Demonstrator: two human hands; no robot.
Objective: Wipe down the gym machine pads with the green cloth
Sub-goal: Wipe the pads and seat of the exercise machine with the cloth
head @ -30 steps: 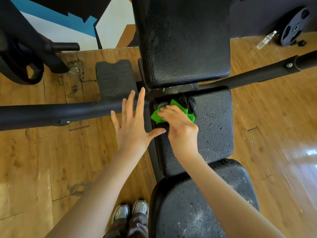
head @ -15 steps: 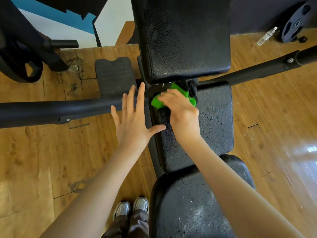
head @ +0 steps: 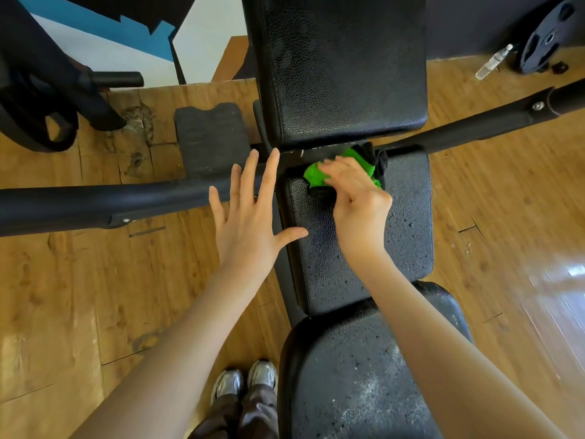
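Note:
A green cloth (head: 316, 177) with a black part is bunched at the far edge of the middle black pad (head: 408, 223), by the gap under the upper back pad (head: 342, 68). My right hand (head: 357, 201) grips the cloth and presses it on the pad. Spread flat with fingers apart, my left hand (head: 250, 217) hovers at the pad's left edge and holds nothing. The near seat pad (head: 364, 375) is speckled and worn.
A long black machine arm (head: 95, 204) runs left across the wooden floor, another arm (head: 474, 125) runs right. A black foot plate (head: 212, 137) lies behind the left arm. A weight plate (head: 544, 39) and a clear bottle (head: 492, 66) sit far right. My shoes (head: 243, 381) stand below.
My right hand pushed the cloth forward along the middle pad to its far edge, then shifted slightly right. My left hand stayed spread at the pad's left side.

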